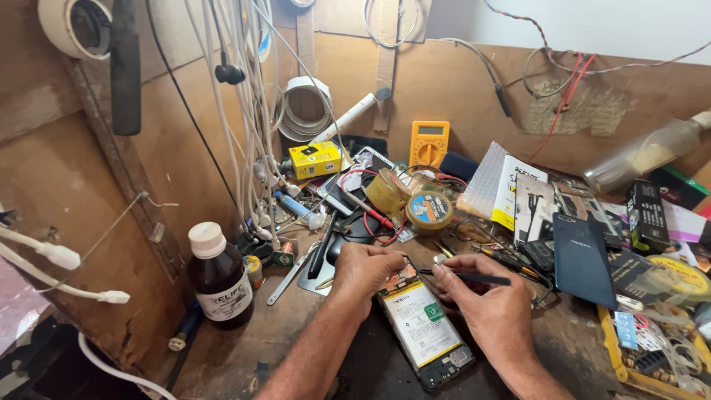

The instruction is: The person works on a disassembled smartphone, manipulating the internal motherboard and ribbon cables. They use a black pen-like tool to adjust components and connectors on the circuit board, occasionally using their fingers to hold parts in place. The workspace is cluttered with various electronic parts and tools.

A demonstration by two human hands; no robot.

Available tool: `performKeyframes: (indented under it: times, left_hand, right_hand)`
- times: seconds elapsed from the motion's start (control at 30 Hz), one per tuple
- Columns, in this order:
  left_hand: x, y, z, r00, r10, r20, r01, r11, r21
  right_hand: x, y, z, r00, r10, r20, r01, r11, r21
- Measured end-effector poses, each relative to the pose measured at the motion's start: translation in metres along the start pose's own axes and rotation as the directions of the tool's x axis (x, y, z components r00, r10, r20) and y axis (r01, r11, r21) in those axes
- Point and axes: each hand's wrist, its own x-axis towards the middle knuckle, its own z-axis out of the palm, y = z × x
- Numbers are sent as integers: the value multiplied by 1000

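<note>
An opened phone (426, 332) lies on the wooden bench with its back off, showing a white battery and circuit boards. My left hand (363, 270) rests on its upper left corner, fingers curled against the top edge. My right hand (474, 296) pinches a thin black tool (474, 278), held level with its tip pointing left over the phone's top end. The phone's dark blue back cover (581, 259) lies to the right.
A brown bottle with a white cap (218, 278) stands at the left. White cables hang down the wooden wall. A yellow multimeter (429, 143), tape rolls, a yellow box (314, 159), other phones, packets and a yellow parts tray (652, 348) crowd the back and right.
</note>
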Motion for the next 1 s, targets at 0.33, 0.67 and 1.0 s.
performKeyframes:
  times: [0.33, 0.67, 1.0]
  left_hand:
    - [0, 0, 0, 1000, -9, -15, 9, 1000, -21]
    - [-2, 3, 0, 999, -43, -19, 43, 999, -26]
    - [-2, 4, 0, 999, -42, -33, 42, 999, -3]
  right_hand:
    - [-17, 7, -10, 949, -310, 56, 313, 910, -272]
    - [-8, 6, -34, 765, -348, 542, 602, 686, -410]
    - [12, -11, -45, 885, -69, 460, 289, 857, -427]
